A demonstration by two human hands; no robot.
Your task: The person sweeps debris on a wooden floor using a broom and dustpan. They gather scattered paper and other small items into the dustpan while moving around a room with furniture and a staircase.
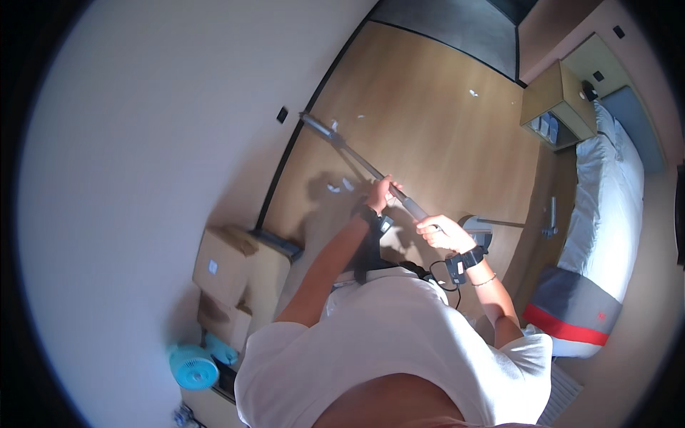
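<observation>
A long-handled floor-cleaning tool with a grey metal pole slants across in front of me. My left hand is wrapped around its pole partway down. Higher up, my right hand grips the grey handle end. The tool's narrow grey head rests by the black baseboard at the left wall; its exact type is blurred. White scraps lie on the wood floor near the pole, and another scrap is farther off. Beside my right wrist sits what looks like a dustpan, partly hidden by that wrist.
Left of me, cardboard boxes and a turquoise fan stand against the wall. To the right is a bed with white bedding and a wooden nightstand. A small grey T-shaped thing is beside the bed.
</observation>
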